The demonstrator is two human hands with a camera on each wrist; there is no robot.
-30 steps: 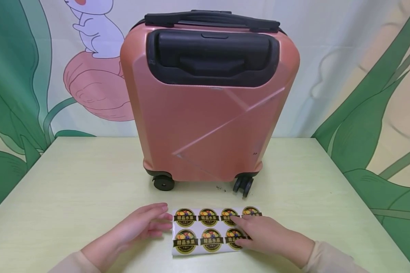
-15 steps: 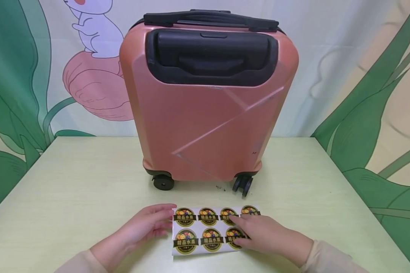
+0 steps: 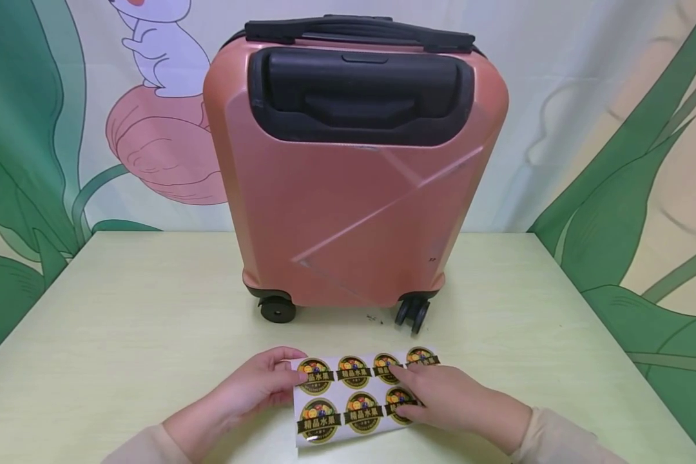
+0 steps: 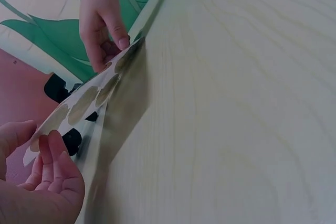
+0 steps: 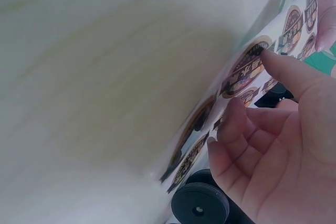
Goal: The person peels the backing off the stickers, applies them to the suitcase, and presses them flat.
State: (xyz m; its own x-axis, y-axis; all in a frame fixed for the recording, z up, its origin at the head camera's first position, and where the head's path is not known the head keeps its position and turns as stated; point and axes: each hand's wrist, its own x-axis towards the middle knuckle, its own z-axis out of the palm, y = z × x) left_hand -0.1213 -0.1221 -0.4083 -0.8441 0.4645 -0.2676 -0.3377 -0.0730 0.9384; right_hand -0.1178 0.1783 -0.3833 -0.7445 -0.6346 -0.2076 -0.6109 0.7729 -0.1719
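Note:
A white sheet of round fruit stickers (image 3: 338, 397), gold and black with Chinese lettering, lies in front of the suitcase. My left hand (image 3: 261, 381) pinches its left edge, thumb on the printed face and fingers underneath. In the left wrist view, the left hand (image 4: 44, 182) holds that end raised, and the sheet's underside (image 4: 81, 106) slopes above its shadow. My right hand (image 3: 449, 394) rests on the right part from above, covering some stickers. The right wrist view shows the right hand's thumb (image 5: 289, 72) and bent fingers against the printed side.
An upright pink suitcase (image 3: 348, 219) with black handles and wheels stands behind the sheet on the pale wooden table (image 3: 151, 296). One black wheel (image 5: 199, 203) is close to the right hand. A cartoon-printed backdrop (image 3: 586, 129) hangs behind the table.
The left hand has moved right from beside the sheet and taken its left edge between thumb and fingers. That end has lifted and tilted slightly. The right hand has stayed nearly in place.

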